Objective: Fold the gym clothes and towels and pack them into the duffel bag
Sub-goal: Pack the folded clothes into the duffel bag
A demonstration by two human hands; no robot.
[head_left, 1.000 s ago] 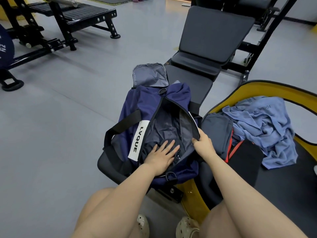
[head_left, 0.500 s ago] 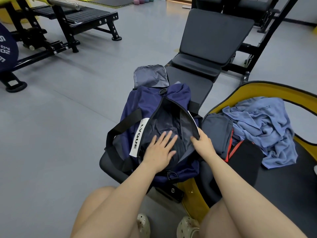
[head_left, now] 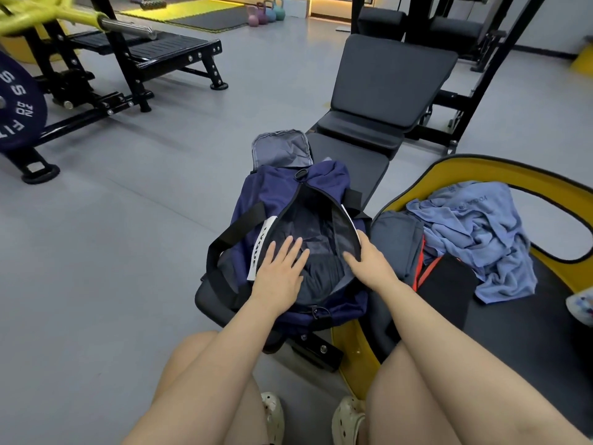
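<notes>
The black bench (head_left: 349, 155) carries the open navy duffel bag (head_left: 256, 200) on its near pad.

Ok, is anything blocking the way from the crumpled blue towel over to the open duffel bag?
Partly. The blue towel lies right of the duffel bag, and folded dark clothes sit between them. The right hand grips the bag's near rim, the left hand rests flat over the opening.

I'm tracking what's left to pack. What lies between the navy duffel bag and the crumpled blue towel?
In the head view, a folded dark grey garment with a red-trimmed black piece beside it lies between the duffel bag and the blue towel.
</notes>
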